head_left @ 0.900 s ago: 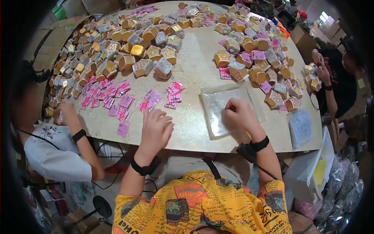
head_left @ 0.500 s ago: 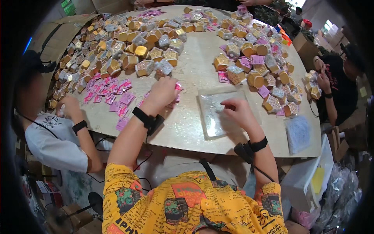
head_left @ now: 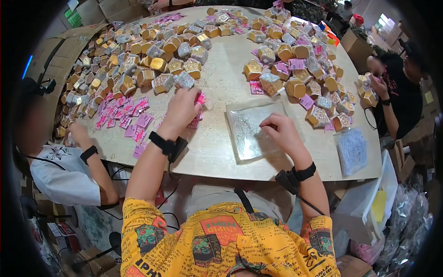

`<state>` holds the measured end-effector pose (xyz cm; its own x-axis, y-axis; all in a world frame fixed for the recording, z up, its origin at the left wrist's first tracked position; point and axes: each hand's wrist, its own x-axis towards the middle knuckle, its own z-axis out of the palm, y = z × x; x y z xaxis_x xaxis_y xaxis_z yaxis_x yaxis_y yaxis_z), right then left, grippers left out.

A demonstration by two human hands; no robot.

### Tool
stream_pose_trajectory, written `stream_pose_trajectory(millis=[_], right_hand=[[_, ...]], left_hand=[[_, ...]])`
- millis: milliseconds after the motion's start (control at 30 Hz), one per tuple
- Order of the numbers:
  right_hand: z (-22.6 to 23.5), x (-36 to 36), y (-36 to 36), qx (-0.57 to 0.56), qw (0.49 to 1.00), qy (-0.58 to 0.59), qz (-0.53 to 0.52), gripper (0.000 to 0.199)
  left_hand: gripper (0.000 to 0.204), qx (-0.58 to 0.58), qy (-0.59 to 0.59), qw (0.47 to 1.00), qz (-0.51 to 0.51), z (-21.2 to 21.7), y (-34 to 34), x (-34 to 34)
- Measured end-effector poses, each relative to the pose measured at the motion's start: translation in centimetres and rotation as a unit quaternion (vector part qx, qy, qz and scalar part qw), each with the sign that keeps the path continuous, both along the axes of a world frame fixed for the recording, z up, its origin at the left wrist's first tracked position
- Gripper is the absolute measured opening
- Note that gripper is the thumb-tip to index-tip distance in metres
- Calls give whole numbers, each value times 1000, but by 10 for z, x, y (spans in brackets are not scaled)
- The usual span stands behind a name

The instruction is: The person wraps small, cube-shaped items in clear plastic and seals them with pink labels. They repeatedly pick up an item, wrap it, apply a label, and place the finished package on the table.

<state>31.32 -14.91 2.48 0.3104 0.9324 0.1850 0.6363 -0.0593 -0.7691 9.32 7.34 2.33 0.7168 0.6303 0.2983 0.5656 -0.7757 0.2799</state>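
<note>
Pink packets (head_left: 196, 111) lie at table centre, under the left hand (head_left: 181, 110), whose fingers curl onto them. At three o'clock, the right hand (head_left: 282, 134) pinches inside a clear tray (head_left: 249, 131); what it grips is too small to tell. Gold boxes (head_left: 295, 69) lie at one o'clock.

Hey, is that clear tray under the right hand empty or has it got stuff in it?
Not empty: the clear tray holds a scatter of small pale pieces, and the right hand rests over it.
</note>
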Motion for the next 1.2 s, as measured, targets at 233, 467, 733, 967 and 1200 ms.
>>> stream_pose_trajectory(millis=[233, 467, 733, 967, 1200], right_hand=[[8, -2, 2, 29, 999, 8, -17, 8], [10, -7, 13, 50, 987, 141, -57, 8], [14, -21, 23, 34, 857, 513, -24, 24], [10, -40, 43, -11, 732, 678, 68, 33], [2, -67, 57, -25, 671, 728, 140, 32]], left_hand=[[44, -41, -128, 987, -84, 32, -42, -16], [47, -89, -175, 974, -112, 35, -67, -14], [49, -143, -233, 952, -137, 33, -85, 1], [45, -135, -198, 962, -133, 35, -86, -13], [13, -136, -294, 932, -160, 30, -79, -24]])
